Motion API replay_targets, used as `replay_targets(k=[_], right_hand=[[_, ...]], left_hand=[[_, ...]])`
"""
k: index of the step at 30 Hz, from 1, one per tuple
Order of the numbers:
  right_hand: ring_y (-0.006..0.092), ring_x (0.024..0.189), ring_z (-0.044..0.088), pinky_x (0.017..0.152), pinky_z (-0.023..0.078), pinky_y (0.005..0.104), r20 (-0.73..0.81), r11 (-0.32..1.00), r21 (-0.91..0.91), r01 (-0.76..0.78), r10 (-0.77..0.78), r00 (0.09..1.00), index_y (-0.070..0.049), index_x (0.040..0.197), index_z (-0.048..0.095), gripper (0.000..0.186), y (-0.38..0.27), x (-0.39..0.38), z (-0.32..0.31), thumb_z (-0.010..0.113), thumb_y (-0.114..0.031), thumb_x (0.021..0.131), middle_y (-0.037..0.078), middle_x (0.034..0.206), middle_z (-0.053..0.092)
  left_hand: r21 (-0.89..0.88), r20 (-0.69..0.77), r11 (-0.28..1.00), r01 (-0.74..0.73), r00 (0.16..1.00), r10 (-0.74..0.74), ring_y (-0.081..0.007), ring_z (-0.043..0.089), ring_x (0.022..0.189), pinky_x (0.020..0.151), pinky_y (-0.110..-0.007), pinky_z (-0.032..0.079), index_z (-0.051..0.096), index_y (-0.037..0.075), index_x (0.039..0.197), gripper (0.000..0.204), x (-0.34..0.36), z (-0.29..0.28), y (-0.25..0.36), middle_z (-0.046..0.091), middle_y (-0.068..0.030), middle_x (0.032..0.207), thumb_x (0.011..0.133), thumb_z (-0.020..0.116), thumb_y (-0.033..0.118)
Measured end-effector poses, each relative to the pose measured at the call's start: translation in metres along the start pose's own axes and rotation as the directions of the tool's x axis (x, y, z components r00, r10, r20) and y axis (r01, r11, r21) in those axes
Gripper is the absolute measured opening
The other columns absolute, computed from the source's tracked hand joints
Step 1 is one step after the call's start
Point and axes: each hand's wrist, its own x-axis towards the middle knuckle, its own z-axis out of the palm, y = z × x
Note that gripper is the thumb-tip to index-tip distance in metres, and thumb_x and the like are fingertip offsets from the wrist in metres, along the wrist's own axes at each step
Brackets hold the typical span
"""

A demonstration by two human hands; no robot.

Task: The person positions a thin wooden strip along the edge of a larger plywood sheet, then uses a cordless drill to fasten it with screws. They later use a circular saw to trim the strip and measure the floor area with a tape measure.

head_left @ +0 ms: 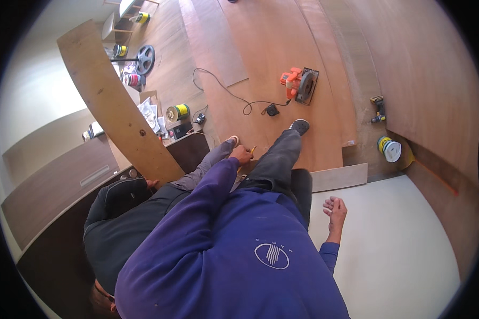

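Fingers of the left hand (241,154) pinched on a pencil (253,150), tip down at the plywood sheet (282,64) on the floor, as for marking. Right hand (335,208) loosely open, holding nothing, hanging above the white board (399,250). Beyond, a circular saw (299,84) parked within reach.

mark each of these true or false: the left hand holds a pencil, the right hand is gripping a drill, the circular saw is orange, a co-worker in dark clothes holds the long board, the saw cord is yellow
1. The left hand holds a pencil: true.
2. The right hand grips a drill: false, it is open and holds nothing; the cordless drill lies far off on the floor.
3. The circular saw is orange: true.
4. A co-worker in dark clothes holds the long board: true.
5. The saw cord is yellow: false, it is black.
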Motion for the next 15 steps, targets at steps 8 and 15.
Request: replay_targets(k=[8, 15], right_hand=[[0.0187, 0.084, 0.071, 0.066, 0.058, 0.0334, -0.002, 0.941, -0.338, 0.017, -0.019, 1.000, -0.004, 0.110, 0.068, 0.034, -0.073, 0.005, -0.027, 0.049, -0.032, 0.107, 0.008, 0.097, 0.072], [0.0237, 0.081, 0.069, 0.068, 0.058, 0.0454, 0.107, 0.840, -0.516, -0.168, 0.258, 0.960, -0.004, 0.113, 0.067, 0.046, -0.083, 0.021, -0.055, 0.049, -0.045, 0.107, 0.011, 0.100, 0.070]], left_hand=[[-0.557, 0.034, 0.807, 0.198, 0.976, -0.216, -0.0193, 0.068, 0.062, 0.057, -0.037, 0.054, 0.074, -0.003, 0.086, 0.017, -0.040, 0.024, 0.027, 0.069, -0.0084, 0.070, 0.088, 0.071, 0.014], [-0.571, 0.085, 0.783, 0.246, 0.967, -0.242, -0.0165, 0.054, 0.052, 0.046, -0.033, 0.047, 0.071, 0.003, 0.114, 0.031, -0.092, 0.019, 0.055, 0.063, -0.0047, 0.074, 0.097, 0.062, 0.027]])
